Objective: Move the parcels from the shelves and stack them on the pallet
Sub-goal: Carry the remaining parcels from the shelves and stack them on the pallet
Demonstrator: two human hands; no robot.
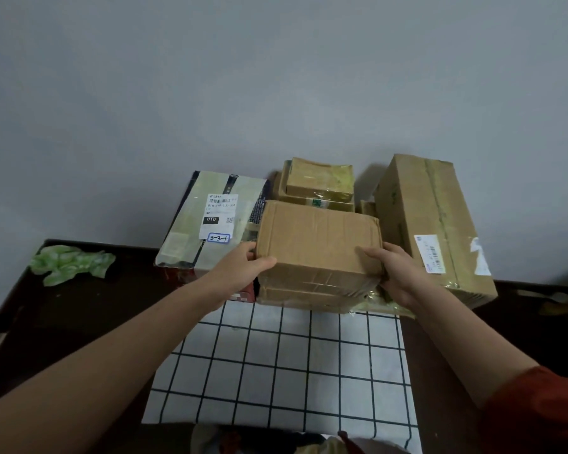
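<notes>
Brown cardboard parcel (318, 247), taped, sits centre frame at the far edge of a white cloth with a black grid (282, 365); both hands are on it; left hand (240, 270) grips the near-left corner, thumb lying over the top edge, fingers hidden round the left side; right hand (397, 273) clamps the right side, fingers curled over the top face, palm against the side wall; cannot tell whether the parcel is lifted or resting on what is under it; crinkled clear wrap shows below its right corner; labelled parcel (207, 221) lies just beside on the left, touching or nearly touching, pale top with a dark stripe, white shipping label and a small sticker handwritten 3-3-1; behind the held parcel, two flat cardboard parcels (320, 178) are stacked, smaller one on top, shiny tape over them; long cardboard parcel (433, 224) on the right, angled, tape strip along its length, white label on the near end; all parcels are against a grey wall (276, 77); cloth lies on a dark tabletop (79, 306); crumpled green material (69, 263) at the far-left corner of it, well apart from the parcels; red sleeve (538, 411) on the right arm, left forearm bare
</notes>
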